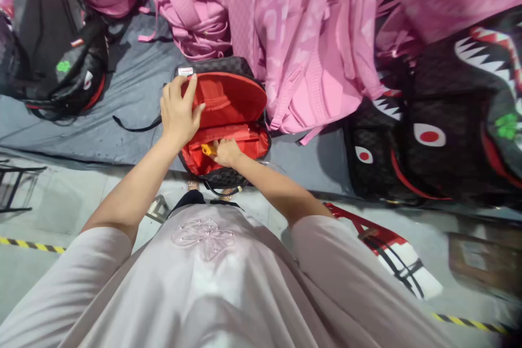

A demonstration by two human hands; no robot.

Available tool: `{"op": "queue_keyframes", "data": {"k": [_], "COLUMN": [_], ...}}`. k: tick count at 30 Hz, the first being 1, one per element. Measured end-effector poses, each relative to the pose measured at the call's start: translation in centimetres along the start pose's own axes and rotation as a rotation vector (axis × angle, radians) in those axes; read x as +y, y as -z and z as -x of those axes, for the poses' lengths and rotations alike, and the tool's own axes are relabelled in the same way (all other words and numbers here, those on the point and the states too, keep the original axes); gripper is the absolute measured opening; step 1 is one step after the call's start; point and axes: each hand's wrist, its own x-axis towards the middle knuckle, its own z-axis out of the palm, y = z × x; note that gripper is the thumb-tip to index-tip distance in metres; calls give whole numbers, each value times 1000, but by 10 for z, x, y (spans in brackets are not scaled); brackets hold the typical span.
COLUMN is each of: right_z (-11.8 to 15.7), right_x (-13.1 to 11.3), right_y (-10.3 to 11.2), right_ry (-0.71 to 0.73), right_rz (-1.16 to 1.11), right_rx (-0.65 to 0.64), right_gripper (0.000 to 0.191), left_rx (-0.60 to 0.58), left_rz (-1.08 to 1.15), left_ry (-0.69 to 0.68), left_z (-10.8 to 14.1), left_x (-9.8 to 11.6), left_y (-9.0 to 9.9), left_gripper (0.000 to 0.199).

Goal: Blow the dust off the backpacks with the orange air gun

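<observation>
A small black checkered bag (224,176) lies unzipped at the table's front edge, its red lining (228,99) showing and its lid folded back. My left hand (179,109) is at the lid's left edge, thumb and fingers bent around the rim beside a small white label (185,71). Inside the bag, my right hand (227,152) has its fingers closed on a small yellow item (208,149), whose exact shape is partly hidden by the fingers.
Pink backpacks (310,65) are heaped along the back. A black backpack (61,60) lies at the left on the grey table cover (138,81). Black bags with shark faces (432,136) stand at the right. Below are a red and white object (387,244) and a brown box (485,261).
</observation>
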Motion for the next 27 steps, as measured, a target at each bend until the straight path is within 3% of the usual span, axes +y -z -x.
{"op": "queue_keyframes", "data": {"k": [2, 5, 7, 9, 12, 13, 17, 20, 22, 24, 25, 27], "right_z": [-8, -3, 3, 9, 12, 13, 14, 18, 20, 17, 13, 2], "right_x": [2, 18, 24, 22, 13, 11, 18, 27, 33, 35, 35, 30], "right_y": [-8, -20, -24, -27, -34, -37, -51, -60, -64, -63, -61, -56], "right_ry": [-210, -730, -925, -874, -630, -623, -905, -732, -747, -840, -825, -661], "right_rz": [-95, -305, -370, -357, -356, -369, -507, -672, -923, -1354, -1597, -1984], "right_rx": [64, 133, 122, 141, 171, 186, 320, 353, 400, 449, 440, 320], "right_gripper": [56, 52, 51, 49, 49, 48, 36, 31, 31, 39, 42, 39], "left_rx": [-61, -121, -126, -108, -81, -88, -163, -210, -274, -338, -355, -372], "left_rz": [-58, -92, -91, -77, -57, -55, -52, -35, -8, 21, 32, 49], "left_ry": [45, 99, 133, 154, 150, 140, 149, 203, 169, 102, 80, 72], "left_z": [-1, -7, -12, -17, -23, -24, -28, -29, -27, -25, -24, -22], "left_x": [5, 4, 0, -7, -19, -23, -34, -42, -48, -54, -56, -58], "left_y": [0, -5, -10, -17, -27, -30, -41, -48, -51, -55, -57, -62], "left_gripper": [63, 74, 78, 71, 60, 59, 56, 59, 68, 83, 91, 101]}}
